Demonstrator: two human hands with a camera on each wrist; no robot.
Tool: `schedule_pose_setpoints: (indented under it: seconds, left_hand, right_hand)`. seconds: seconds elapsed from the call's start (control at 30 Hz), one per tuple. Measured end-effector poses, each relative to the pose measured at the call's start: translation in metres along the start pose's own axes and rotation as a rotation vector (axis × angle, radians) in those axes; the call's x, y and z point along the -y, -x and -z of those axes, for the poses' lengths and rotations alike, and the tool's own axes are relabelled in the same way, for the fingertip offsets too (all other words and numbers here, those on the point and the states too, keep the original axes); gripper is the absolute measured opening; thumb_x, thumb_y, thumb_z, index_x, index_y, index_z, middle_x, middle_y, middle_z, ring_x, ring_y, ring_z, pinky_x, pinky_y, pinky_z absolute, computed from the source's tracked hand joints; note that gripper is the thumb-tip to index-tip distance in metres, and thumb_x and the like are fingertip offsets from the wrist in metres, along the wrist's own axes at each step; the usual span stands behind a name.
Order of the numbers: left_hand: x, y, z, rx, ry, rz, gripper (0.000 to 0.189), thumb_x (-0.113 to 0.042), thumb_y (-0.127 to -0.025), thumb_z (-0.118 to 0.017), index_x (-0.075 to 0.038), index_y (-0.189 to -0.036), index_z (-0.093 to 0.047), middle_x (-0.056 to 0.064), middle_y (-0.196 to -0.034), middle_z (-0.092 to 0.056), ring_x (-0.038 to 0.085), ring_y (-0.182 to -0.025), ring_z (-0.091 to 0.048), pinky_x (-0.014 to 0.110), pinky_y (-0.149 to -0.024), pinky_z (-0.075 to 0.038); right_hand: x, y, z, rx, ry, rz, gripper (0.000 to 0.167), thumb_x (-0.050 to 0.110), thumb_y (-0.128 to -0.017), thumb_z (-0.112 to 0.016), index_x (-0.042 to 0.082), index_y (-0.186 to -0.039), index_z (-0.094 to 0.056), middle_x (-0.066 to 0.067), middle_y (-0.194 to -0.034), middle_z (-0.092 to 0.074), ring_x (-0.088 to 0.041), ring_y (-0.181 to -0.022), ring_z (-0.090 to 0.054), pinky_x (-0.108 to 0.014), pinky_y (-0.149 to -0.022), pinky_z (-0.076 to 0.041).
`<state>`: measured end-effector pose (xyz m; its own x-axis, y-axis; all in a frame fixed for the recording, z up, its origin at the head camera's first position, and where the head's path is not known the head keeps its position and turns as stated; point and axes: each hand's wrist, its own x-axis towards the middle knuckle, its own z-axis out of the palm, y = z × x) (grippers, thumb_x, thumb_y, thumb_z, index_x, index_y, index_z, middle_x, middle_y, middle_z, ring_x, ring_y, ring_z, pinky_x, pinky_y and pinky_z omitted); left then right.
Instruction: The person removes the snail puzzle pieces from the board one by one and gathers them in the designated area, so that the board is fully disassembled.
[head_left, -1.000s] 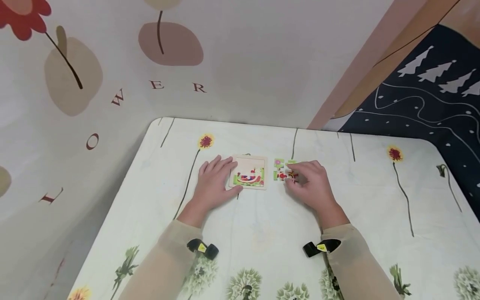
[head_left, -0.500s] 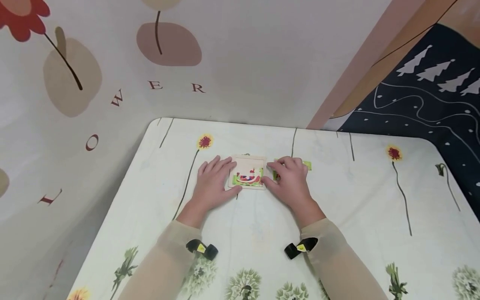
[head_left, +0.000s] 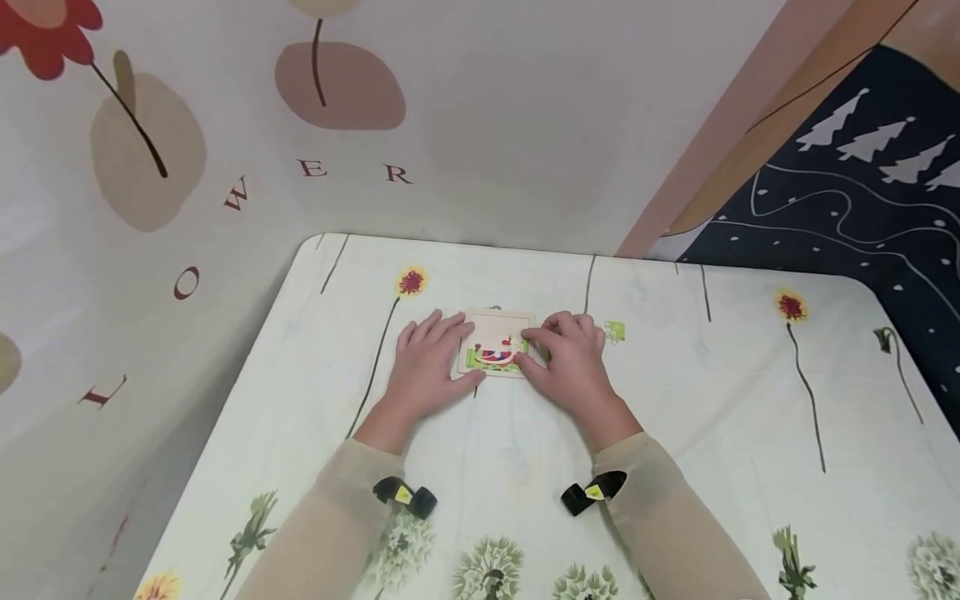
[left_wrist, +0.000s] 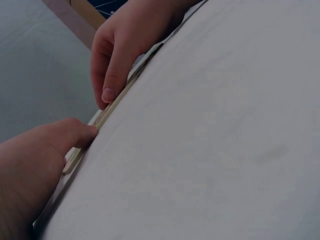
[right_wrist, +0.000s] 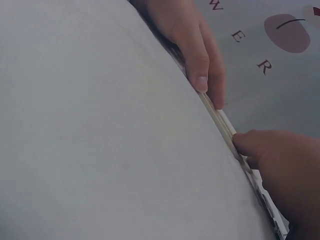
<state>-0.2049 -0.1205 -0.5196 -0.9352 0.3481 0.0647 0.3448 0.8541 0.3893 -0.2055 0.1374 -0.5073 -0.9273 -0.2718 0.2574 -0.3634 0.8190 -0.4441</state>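
In the head view, centre of the frame, there's a shallow square tray of pale wood [head_left: 498, 325] flat on a white, flower-printed tabletop [head_left: 517, 450], with a colourful red, green and white puzzle picture [head_left: 497, 357] filling its lower part and bare wood above. The left hand [head_left: 422, 362] sits along the tray's left side, fingers spread and pretty straight, thumb at the lower left corner, so I'd guess it's there to stop the tray sliding. The right hand [head_left: 573, 358] is over the right edge, thumb and index bent toward each other at the rim; can't tell if they're pinching a piece, the fingertips cover it. A small light-green puzzle piece [head_left: 614, 332] lies just right of that hand, probably parked there to be within easy reach. Left wrist view is edge-on: the left thumb rests on the tray's near edge at lower left, the right fingers point down onto it upper centre. Right wrist view mirrors that, left hand up top, right hand at lower right, no piece readable between the fingertips.
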Motion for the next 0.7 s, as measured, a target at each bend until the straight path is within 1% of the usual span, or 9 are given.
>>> schedule_pose_setpoints:
  seconds: [0.1, 0.23, 0.37, 0.43, 0.53, 0.63, 0.7]
  left_hand:
    - [0.0002, 0.0000, 0.0007, 0.004, -0.005, 0.004, 0.079, -0.061, -0.094, -0.067, -0.021, -0.160, -0.051, 0.000, -0.170, -0.039, 0.033, -0.160, -0.024, 0.063, -0.125, -0.011]
    - [-0.0002, 0.0000, 0.0016, 0.011, -0.001, 0.007, 0.079, -0.062, -0.094, -0.067, -0.021, -0.160, -0.050, 0.000, -0.170, -0.039, 0.033, -0.160, -0.023, 0.063, -0.126, -0.010]
    - [0.0000, -0.0003, 0.0020, 0.010, -0.001, 0.005, 0.080, -0.061, -0.094, -0.067, -0.021, -0.160, -0.050, 0.000, -0.170, -0.039, 0.034, -0.160, -0.023, 0.064, -0.126, -0.010]
    - [0.0000, -0.0004, 0.0023, 0.008, 0.001, 0.004, 0.080, -0.061, -0.094, -0.068, -0.020, -0.160, -0.050, 0.000, -0.170, -0.039, 0.034, -0.160, -0.024, 0.064, -0.125, -0.011]
    - [0.0002, -0.0004, 0.0023, 0.006, 0.001, 0.002, 0.079, -0.061, -0.094, -0.068, -0.020, -0.160, -0.050, 0.000, -0.170, -0.040, 0.034, -0.160, -0.024, 0.064, -0.125, -0.011]
    - [0.0001, -0.0003, 0.0017, 0.007, 0.005, -0.001, 0.079, -0.061, -0.094, -0.068, -0.020, -0.160, -0.051, 0.001, -0.170, -0.040, 0.034, -0.160, -0.024, 0.064, -0.125, -0.011]
    - [0.0002, -0.0004, 0.0010, 0.006, 0.004, -0.003, 0.079, -0.061, -0.094, -0.067, -0.020, -0.160, -0.051, 0.001, -0.170, -0.040, 0.034, -0.160, -0.024, 0.064, -0.125, -0.011]
  right_hand:
    - [0.0006, -0.0016, -0.0012, 0.001, -0.028, -0.008, 0.034, 0.038, -0.093, -0.083, 0.017, -0.119, -0.081, -0.008, -0.119, -0.061, -0.035, -0.115, -0.044, -0.057, -0.096, -0.032]
    - [0.0020, -0.0043, -0.0022, 0.007, -0.065, -0.048, 0.034, 0.035, -0.090, -0.085, 0.016, -0.117, -0.081, -0.007, -0.120, -0.062, -0.034, -0.116, -0.045, -0.056, -0.096, -0.032]
    - [0.0030, -0.0057, -0.0030, 0.000, -0.085, -0.067, 0.034, 0.033, -0.089, -0.087, 0.015, -0.117, -0.080, -0.005, -0.122, -0.070, -0.031, -0.117, -0.048, -0.055, -0.097, -0.032]
    - [0.0039, -0.0051, -0.0033, -0.011, -0.090, -0.056, 0.034, 0.031, -0.088, -0.088, 0.016, -0.117, -0.080, -0.002, -0.120, -0.075, -0.029, -0.116, -0.052, -0.055, -0.098, -0.032]
    - [0.0052, -0.0034, -0.0037, -0.038, -0.099, -0.012, 0.031, 0.027, -0.088, -0.089, 0.015, -0.116, -0.082, 0.000, -0.113, -0.080, -0.027, -0.111, -0.057, -0.055, -0.098, -0.032]
    - [0.0065, -0.0009, -0.0040, -0.064, -0.100, 0.026, 0.027, 0.023, -0.088, -0.090, 0.016, -0.114, -0.084, 0.002, -0.108, -0.081, -0.026, -0.109, -0.059, -0.056, -0.098, -0.033]
    - [0.0069, 0.0002, -0.0043, -0.075, -0.100, 0.037, 0.027, 0.024, -0.089, -0.089, 0.016, -0.114, -0.084, 0.002, -0.109, -0.081, -0.026, -0.110, -0.059, -0.055, -0.098, -0.034]
